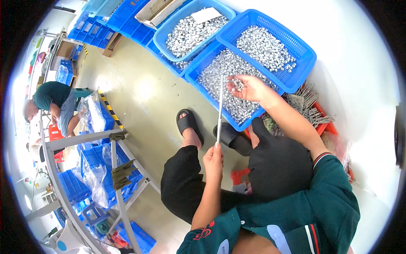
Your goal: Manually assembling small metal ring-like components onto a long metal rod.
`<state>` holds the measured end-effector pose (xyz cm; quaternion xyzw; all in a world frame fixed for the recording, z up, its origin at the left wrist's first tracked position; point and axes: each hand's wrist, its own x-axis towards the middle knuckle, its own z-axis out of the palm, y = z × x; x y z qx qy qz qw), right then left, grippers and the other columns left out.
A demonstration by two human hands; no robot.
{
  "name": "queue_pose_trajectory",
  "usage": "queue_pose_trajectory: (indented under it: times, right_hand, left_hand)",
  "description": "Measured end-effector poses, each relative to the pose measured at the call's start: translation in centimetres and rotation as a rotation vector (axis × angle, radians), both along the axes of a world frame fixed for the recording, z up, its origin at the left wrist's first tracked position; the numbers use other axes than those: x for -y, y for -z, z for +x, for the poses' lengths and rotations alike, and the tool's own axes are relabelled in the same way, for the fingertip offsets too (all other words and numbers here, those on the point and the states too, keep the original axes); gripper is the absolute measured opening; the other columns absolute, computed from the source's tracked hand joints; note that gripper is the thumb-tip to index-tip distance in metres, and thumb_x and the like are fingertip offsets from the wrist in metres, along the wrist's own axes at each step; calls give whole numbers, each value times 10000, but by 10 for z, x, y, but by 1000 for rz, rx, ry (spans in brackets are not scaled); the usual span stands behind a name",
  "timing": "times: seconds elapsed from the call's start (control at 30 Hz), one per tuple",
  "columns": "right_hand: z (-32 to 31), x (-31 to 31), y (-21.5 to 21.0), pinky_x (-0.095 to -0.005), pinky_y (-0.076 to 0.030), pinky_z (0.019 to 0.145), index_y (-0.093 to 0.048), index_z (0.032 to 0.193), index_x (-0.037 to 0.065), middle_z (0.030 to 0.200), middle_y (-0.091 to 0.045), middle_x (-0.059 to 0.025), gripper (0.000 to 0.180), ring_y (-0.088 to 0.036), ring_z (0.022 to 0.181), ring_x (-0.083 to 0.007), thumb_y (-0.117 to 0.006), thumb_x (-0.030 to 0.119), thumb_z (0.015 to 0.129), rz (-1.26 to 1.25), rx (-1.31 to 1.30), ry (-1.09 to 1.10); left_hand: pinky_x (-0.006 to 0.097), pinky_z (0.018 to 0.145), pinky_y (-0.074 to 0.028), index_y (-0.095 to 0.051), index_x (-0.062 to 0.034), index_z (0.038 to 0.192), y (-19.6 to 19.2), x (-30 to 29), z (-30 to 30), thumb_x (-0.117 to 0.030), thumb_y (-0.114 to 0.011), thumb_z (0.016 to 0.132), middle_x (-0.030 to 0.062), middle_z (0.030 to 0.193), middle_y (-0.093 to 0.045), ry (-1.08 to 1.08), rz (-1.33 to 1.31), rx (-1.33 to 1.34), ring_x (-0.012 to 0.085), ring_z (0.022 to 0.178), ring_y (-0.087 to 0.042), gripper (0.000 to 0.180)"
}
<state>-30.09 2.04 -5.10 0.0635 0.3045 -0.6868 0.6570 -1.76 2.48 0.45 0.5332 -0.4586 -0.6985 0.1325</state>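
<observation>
My left hand (pixel 213 159) is closed around the lower end of a thin metal rod (pixel 220 106), which stands nearly upright in the picture. My right hand (pixel 252 89) is palm up, its fingers curled around several small shiny metal rings (pixel 238 84), close beside the rod's upper end. I cannot tell whether any ring is on the rod. Both hands are over or near a deep blue crate (pixel 242 127) full of loose small metal parts. A blue perforated basket (pixel 312 55) with more such parts rests over the crate's right side.
A light-blue basket (pixel 157 40) of metal parts, topped with a white card (pixel 206 15), stands farther left. Red-orange crate (pixel 329 128) with metal rods lies by my right arm. At left are a metal frame (pixel 80 138), blue crates (pixel 74 186) and a bending co-worker (pixel 53 96).
</observation>
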Motion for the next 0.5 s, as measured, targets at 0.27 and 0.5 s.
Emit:
queue_pose_trajectory:
  times: [0.27,0.5]
  right_hand:
    - [4,2,-17,-201,-371,430,-510,1046,-6,817,-549,-77,219,-505,633,-121,-488,97,854,-37,-18,24]
    - [-8,0,-15,-148,-304,387,-524,972,-2,729,-501,-31,169,-412,566,-61,-530,112,848,-249,19,-15]
  left_hand:
    - [181,343,-159,-432,-115,613,8,0,3,-362,-488,875,-83,468,-307,19,-34,46,12,369,-238,364]
    - [182,355,-179,-437,-114,591,12,-3,2,-363,-492,873,-82,477,-330,99,-109,82,16,380,-266,381]
